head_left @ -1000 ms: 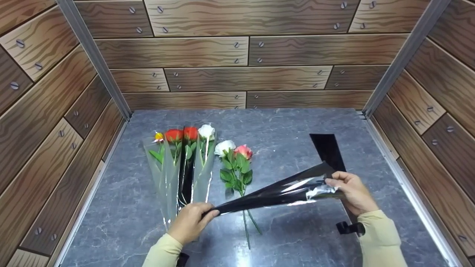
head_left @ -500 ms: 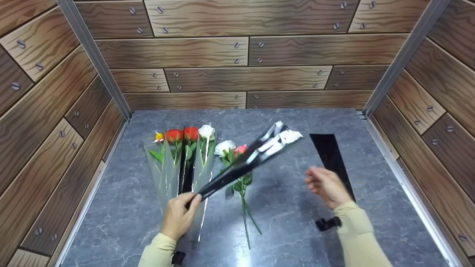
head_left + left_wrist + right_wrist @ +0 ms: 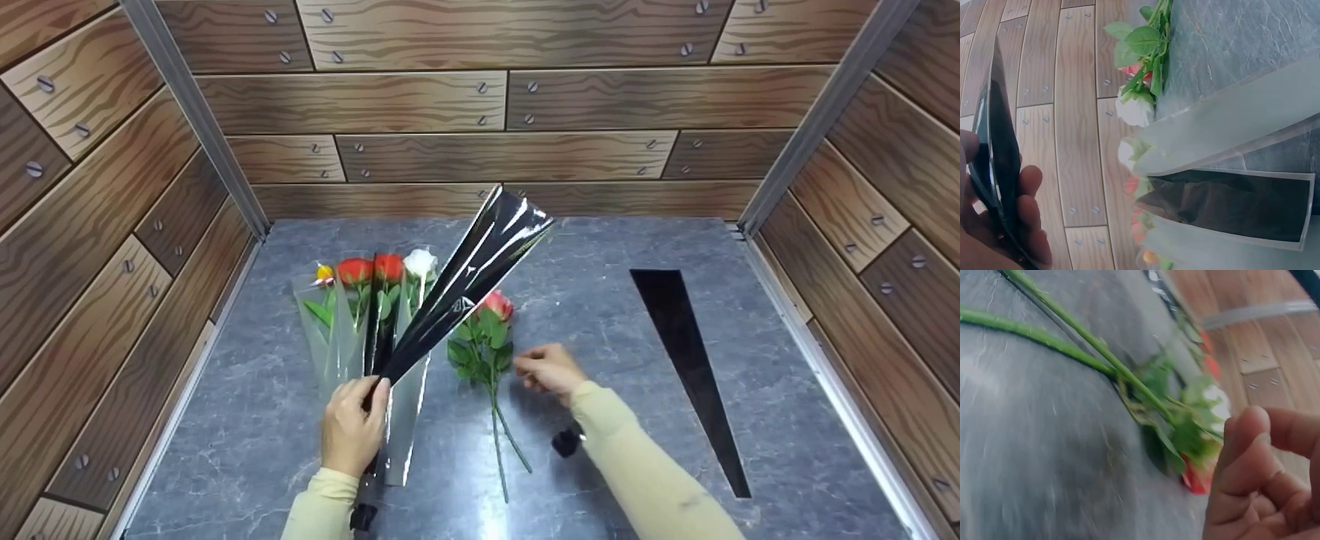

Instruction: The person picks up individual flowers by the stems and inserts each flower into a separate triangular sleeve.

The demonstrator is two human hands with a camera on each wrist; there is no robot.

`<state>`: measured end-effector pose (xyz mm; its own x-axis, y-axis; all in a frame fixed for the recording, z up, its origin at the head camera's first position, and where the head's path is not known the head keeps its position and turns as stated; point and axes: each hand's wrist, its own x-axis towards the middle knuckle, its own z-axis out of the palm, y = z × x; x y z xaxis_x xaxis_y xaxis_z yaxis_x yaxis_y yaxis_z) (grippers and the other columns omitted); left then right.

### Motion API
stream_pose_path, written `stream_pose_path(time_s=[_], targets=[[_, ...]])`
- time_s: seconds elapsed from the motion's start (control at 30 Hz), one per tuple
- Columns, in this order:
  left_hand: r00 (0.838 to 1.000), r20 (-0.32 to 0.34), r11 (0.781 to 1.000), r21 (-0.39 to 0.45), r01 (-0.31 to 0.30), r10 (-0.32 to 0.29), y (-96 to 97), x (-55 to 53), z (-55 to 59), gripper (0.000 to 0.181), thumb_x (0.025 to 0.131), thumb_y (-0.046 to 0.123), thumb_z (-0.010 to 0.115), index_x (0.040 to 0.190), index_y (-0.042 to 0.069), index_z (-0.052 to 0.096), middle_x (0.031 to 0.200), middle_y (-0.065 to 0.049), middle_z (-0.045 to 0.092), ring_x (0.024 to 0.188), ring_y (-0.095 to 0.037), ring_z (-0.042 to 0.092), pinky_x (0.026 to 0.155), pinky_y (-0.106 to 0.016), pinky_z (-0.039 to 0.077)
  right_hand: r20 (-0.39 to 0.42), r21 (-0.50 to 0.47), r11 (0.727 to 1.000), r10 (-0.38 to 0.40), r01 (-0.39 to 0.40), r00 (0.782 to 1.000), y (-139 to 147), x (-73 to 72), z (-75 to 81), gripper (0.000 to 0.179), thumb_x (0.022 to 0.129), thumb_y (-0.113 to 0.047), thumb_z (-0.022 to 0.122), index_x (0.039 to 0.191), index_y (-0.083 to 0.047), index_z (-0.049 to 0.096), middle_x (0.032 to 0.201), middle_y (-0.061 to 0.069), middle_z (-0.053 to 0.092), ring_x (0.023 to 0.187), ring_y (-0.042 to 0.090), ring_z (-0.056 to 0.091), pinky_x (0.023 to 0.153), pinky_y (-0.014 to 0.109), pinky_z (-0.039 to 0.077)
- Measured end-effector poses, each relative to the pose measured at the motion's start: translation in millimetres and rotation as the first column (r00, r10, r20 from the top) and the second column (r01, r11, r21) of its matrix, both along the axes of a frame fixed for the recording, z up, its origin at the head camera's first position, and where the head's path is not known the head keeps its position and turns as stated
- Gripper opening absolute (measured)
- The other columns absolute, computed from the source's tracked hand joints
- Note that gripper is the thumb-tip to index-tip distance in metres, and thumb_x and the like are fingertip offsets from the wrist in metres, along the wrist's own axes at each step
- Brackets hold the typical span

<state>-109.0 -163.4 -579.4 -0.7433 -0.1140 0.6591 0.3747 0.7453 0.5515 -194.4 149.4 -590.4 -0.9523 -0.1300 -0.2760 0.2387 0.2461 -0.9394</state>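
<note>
In the head view my left hand point(image 3: 351, 424) grips the narrow end of a shiny black flower sleeve point(image 3: 472, 277), raised and slanting up to the right. Its wide end points away from me. The left wrist view shows fingers point(image 3: 1030, 197) curled round the sleeve point(image 3: 996, 146). My right hand point(image 3: 551, 371) holds nothing, its fingers loosely bent, just right of two loose roses on the table. One is a pink rose point(image 3: 496, 305) with green leaves; the white rose point(image 3: 1135, 109) is hidden behind the sleeve in the head view. Their green stems point(image 3: 1081, 334) cross.
To the left lie several wrapped roses in a row, among them a red rose point(image 3: 354, 270) and a white one point(image 3: 420, 261) in a clear sleeve point(image 3: 405, 420). Another flat black sleeve point(image 3: 690, 375) lies at the right of the grey table point(image 3: 600, 300). Wood-patterned walls enclose it.
My right hand has let go of the sleeve's wide end and moved left to the loose roses. My left hand has swung the sleeve upward and left.
</note>
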Motion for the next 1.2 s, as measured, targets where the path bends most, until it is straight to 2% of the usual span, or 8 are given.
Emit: stream_pose_path(time_s=[0.3,0.47,0.67,0.73,0.8,0.97,1.07,1.2], targets=[[0.999,0.043,1.0,0.023,-0.008,0.007,2.3,-0.3,-3.9,0.017,0.088,0.02,0.069,0.099,0.008,0.075,0.084,-0.004,0.069,0.077,-0.025,0.061,0.067,-0.039,0.047,-0.006,0.114,0.982,-0.151,0.151,0.989,-36.9,-15.4,-23.5,0.018,0.085,-0.013,0.07,0.092,0.003,0.07,0.061,0.003,0.057,0.044,0.009,0.05,0.041,0.022,0.043],[0.999,0.051,1.0,0.021,-0.004,0.003,3.4,0.9,-6.9,0.015,0.088,0.018,0.07,0.097,0.007,0.074,0.079,-0.003,0.068,0.072,-0.024,0.059,0.064,-0.039,0.044,-0.113,0.327,0.939,-0.075,0.109,0.991,-42.3,-16.0,-30.9,0.024,0.082,-0.024,0.076,0.087,-0.001,0.072,0.056,0.001,0.058,0.046,0.011,0.053,0.047,0.026,0.046],[0.999,0.038,1.0,0.009,0.009,-0.01,5.0,0.4,-10.4,0.014,0.088,0.018,0.07,0.094,0.006,0.074,0.084,-0.005,0.07,0.079,-0.026,0.064,0.079,-0.045,0.047,-0.194,0.484,0.867,-0.024,0.117,0.981,-45.8,-15.9,-37.0,0.023,0.08,-0.026,0.076,0.084,-0.003,0.074,0.077,0.005,0.069,0.073,0.02,0.061,0.07,0.035,0.051],[0.999,0.035,1.0,0.004,0.012,-0.012,5.7,0.1,-11.1,0.014,0.088,0.018,0.069,0.093,0.006,0.074,0.084,-0.005,0.07,0.079,-0.025,0.064,0.081,-0.045,0.047,-0.175,0.467,0.875,-0.049,0.127,0.983,-45.7,-15.7,-37.4,0.022,0.081,-0.025,0.076,0.084,-0.003,0.074,0.078,0.005,0.068,0.074,0.02,0.061,0.069,0.035,0.051],[0.999,0.037,1.0,0.006,0.012,-0.013,6.3,0.4,-11.9,0.014,0.088,0.019,0.069,0.093,0.007,0.074,0.084,-0.005,0.07,0.077,-0.025,0.063,0.076,-0.042,0.047,-0.133,0.409,0.902,-0.088,0.136,0.987,-45.2,-15.3,-37.0,0.022,0.081,-0.023,0.076,0.086,-0.003,0.073,0.074,0.005,0.066,0.067,0.019,0.059,0.063,0.033,0.05],[0.999,0.045,1.0,0.012,0.004,-0.005,7.3,3.8,-14.8,0.013,0.087,0.018,0.07,0.092,0.007,0.075,0.084,-0.004,0.07,0.076,-0.023,0.062,0.069,-0.037,0.048,0.013,0.176,0.971,-0.166,0.161,0.986,-41.1,-13.3,-33.0,0.026,0.082,-0.021,0.075,0.096,-0.001,0.068,0.068,0.001,0.059,0.053,0.012,0.053,0.047,0.026,0.042],[0.999,0.051,1.0,0.017,0.005,-0.006,8.7,6.5,-17.2,0.012,0.087,0.017,0.07,0.092,0.007,0.074,0.083,-0.004,0.07,0.076,-0.023,0.061,0.069,-0.037,0.047,0.065,0.072,0.984,-0.169,0.165,0.983,-33.7,-11.5,-28.4,0.03,0.083,-0.021,0.075,0.103,0.0,0.067,0.063,0.0,0.057,0.048,0.009,0.05,0.043,0.023,0.038],[0.998,0.058,0.999,0.035,0.011,-0.013,12.2,9.2,-21.2,0.012,0.088,0.015,0.069,0.092,0.005,0.074,0.082,-0.005,0.069,0.076,-0.023,0.061,0.069,-0.037,0.047,0.065,0.012,0.99,-0.143,0.142,0.988,-15.0,-7.5,-20.3,0.034,0.084,-0.02,0.073,0.109,0.003,0.066,0.059,0.001,0.056,0.045,0.007,0.048,0.04,0.02,0.036]])
